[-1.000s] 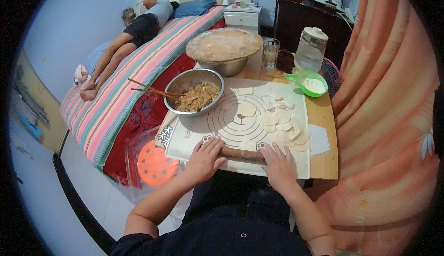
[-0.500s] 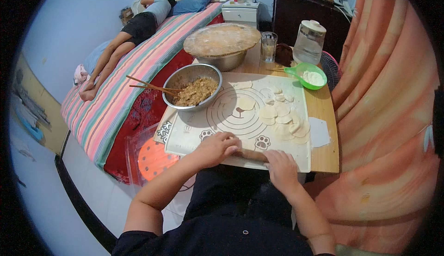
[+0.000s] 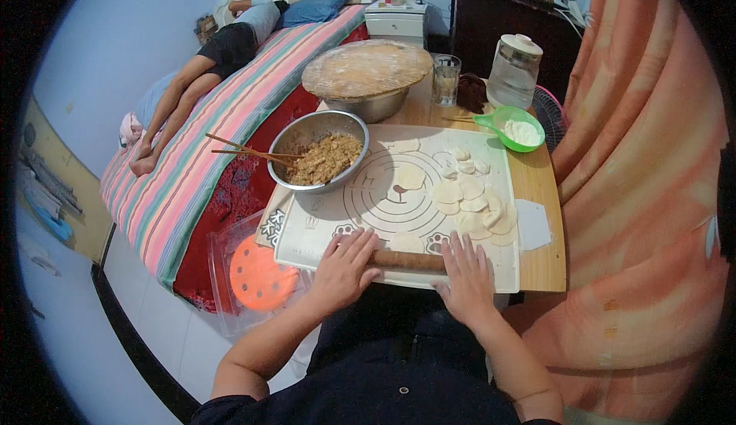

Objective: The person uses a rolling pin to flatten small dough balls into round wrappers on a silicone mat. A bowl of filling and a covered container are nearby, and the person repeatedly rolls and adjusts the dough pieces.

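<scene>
A brown wooden rolling pin (image 3: 410, 261) lies crosswise near the front edge of a pale printed dough mat (image 3: 314, 229). Over its left end my left hand (image 3: 345, 268) rests flat, fingers stretched out. My right hand (image 3: 468, 281) lies on the right end, fingers straight and slightly apart. Just beyond the pin a thin dough wrapper (image 3: 406, 241) shows on the mat, partly hidden. Another wrapper (image 3: 409, 177) lies at the middle of the mat. To the right are several overlapping wrappers (image 3: 471, 199), with small dough pieces (image 3: 465, 167) behind them.
At the mat's far left stands a metal bowl (image 3: 277, 141) of filling with chopsticks (image 3: 241, 147). Behind it, a floury round board (image 3: 368, 68) covers another bowl. A glass (image 3: 446, 80), a water jug (image 3: 514, 72) and a green scoop of flour (image 3: 510, 122) stand back right. Someone lies on the bed (image 3: 184, 164).
Both hands have opened from a curled hold to flat, stretched fingers on the rolling pin. A wrapper now shows just beyond the pin.
</scene>
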A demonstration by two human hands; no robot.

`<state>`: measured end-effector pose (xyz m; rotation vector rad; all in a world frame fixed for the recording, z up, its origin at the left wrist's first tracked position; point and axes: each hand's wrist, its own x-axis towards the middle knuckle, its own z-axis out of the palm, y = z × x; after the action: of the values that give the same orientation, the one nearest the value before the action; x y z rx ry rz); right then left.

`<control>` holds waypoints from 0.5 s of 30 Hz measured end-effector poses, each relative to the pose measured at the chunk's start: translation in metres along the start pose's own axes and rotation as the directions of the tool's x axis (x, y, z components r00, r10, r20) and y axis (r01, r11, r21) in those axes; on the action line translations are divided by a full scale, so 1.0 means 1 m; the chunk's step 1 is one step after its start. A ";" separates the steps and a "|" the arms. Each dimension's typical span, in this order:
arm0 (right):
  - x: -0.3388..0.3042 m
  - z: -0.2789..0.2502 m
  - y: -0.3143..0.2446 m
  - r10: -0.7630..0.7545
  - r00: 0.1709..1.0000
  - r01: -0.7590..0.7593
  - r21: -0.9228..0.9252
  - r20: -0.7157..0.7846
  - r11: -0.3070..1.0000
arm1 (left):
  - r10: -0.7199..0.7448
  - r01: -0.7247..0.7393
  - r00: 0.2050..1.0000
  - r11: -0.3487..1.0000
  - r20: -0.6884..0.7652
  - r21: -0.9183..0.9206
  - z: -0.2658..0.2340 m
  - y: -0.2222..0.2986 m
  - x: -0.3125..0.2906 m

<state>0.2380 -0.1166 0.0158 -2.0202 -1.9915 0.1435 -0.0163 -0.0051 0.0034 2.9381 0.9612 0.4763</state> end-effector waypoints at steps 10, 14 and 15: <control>0.026 0.004 0.014 0.022 0.993 -0.024 -0.023 -0.114 0.999 | -0.115 0.153 0.975 0.968 0.189 -0.201 -0.007 -0.010 0.045; -0.009 0.010 0.012 -0.076 0.985 0.071 -0.039 -0.156 0.997 | 0.160 -0.064 0.972 0.885 0.174 -0.460 -0.006 -0.006 0.044; -0.012 0.011 0.010 -0.086 0.984 0.089 0.014 -0.158 0.996 | 0.237 -0.138 0.962 0.852 0.136 -0.505 -0.003 -0.004 0.052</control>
<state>0.2442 -0.1273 0.0008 -1.8654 -1.9678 -0.0139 0.0204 0.0278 0.0209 2.5526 0.4409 0.3613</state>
